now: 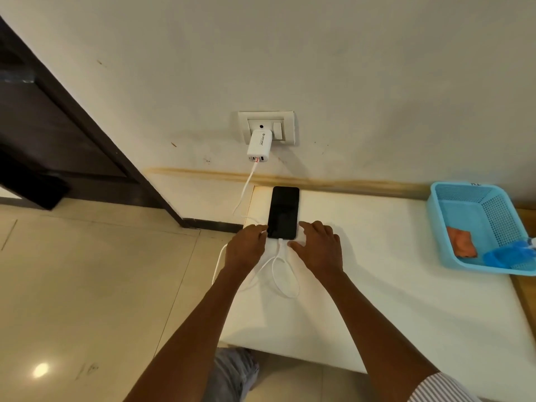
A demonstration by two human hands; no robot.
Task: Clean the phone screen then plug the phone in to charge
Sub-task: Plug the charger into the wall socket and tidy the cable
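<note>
Phone [283,212] lies face up, screen dark, on the white table [377,271], its far end almost at the table's back edge under the wall. My left hand [246,248] sits at the phone's near-left corner, fingers reaching in to touch that edge; how far they curl I cannot tell, since the hand's back hides them. My right hand [319,246] lies flat at the near-right corner, fingers spread and relaxed, fingertips against the phone's side and holding nothing.

Between my hands, the white cable [280,256] enters the phone's near end (the plug looks seated), loops on the table towards me, then hangs over the table's left edge and climbs to the white charger [259,146] in the wall socket [268,126] just beyond the phone.

Left of the phone the table ends quickly, only a narrow strip before the drop to the tiled floor [87,285]. Right of the phone runs a broad stretch of bare tabletop, as far as the blue basket [452,256] at the table's far-right edge, well apart from the phone, with an orange cloth [461,242] and a blue item (too blurred to identify) inside.
</note>
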